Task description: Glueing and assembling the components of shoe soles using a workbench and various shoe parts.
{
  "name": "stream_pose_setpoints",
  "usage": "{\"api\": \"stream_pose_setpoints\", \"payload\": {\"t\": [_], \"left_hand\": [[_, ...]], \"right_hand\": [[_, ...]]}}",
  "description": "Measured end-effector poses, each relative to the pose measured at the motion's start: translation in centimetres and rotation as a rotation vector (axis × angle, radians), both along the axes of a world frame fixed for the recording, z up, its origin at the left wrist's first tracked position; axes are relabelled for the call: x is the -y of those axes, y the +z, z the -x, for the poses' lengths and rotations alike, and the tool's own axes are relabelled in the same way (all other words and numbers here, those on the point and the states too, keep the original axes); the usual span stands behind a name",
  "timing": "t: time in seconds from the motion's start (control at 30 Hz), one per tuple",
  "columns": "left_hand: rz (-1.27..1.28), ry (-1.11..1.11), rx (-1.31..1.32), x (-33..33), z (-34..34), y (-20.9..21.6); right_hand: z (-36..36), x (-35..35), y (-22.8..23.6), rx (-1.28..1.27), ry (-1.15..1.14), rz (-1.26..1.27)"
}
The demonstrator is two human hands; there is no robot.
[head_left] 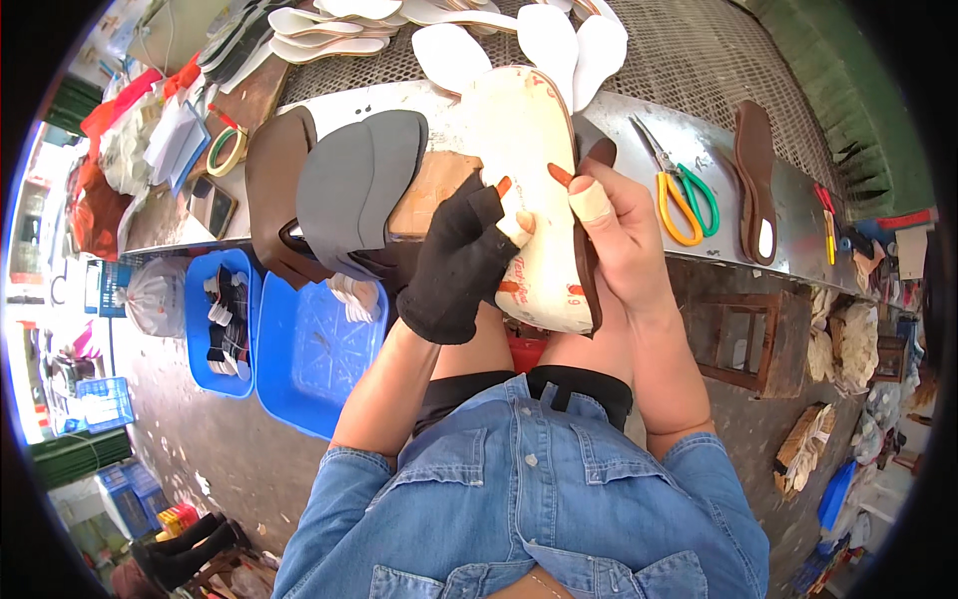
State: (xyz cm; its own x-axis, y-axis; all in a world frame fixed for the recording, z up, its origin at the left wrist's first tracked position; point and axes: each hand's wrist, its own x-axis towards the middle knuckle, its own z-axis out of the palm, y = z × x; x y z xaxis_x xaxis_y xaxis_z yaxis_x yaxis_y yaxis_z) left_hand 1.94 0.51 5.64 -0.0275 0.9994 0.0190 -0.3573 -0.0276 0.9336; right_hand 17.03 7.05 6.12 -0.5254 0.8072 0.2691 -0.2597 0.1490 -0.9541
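Observation:
A cream insole board [524, 140] with red print is held upright in front of me, toe end up. Small brown tabs show on its face, and a dark brown edge runs along its right side. My left hand [449, 265], in a black fingerless glove, is closed on the board's left edge, taped thumb pressed on its face. My right hand [629, 235], bare with tape on the thumb, grips the right edge beside a brown tab. The fingers behind the board are hidden. Just left of my left hand lie grey soles [364, 180] and brown soles [274, 180].
Scissors [679, 195] with yellow and green handles lie on the metal bench, left of stacked brown soles [755, 180]. White insoles [454, 58] pile up at the back on mesh. Blue bins [319, 339] stand below at left; a wooden stool [768, 344] is at right.

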Motion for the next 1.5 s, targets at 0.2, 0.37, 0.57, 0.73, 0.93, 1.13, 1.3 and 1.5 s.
{"api": "stream_pose_setpoints", "payload": {"t": [0.2,0.37,0.57,0.73,0.93,1.13,1.3,1.5], "left_hand": [[-0.119,0.067,0.152,-1.2,0.6,-0.8],[-0.126,-0.021,0.004,-0.5,1.1,-0.1],[-0.017,-0.232,0.031,-0.2,1.3,0.7],[0.008,-0.295,0.04,0.0,1.6,0.7],[-0.015,-0.362,-0.158,-0.1,1.7,1.7],[-0.082,-0.519,-0.255,-1.5,3.1,2.2],[-0.197,-0.609,-0.673,-5.3,5.6,3.0],[-0.576,0.174,-0.838,-5.1,3.0,7.6]], "right_hand": [[-0.1,1.7,0.5,-0.04,0.079,0.178],[-0.7,-0.5,0.6,-0.305,-0.084,0.16],[-4.5,-2.9,3.0,-0.231,-0.184,-0.345],[-6.4,-3.7,6.8,-0.045,-0.161,-0.528],[-6.1,-3.7,8.3,0.029,-0.13,-0.347],[-6.2,-4.1,7.9,0.099,-0.075,-0.268],[-6.3,-4.4,7.0,0.016,0.239,-0.043],[-5.4,-3.5,4.4,0.047,-0.153,-0.258]]}}
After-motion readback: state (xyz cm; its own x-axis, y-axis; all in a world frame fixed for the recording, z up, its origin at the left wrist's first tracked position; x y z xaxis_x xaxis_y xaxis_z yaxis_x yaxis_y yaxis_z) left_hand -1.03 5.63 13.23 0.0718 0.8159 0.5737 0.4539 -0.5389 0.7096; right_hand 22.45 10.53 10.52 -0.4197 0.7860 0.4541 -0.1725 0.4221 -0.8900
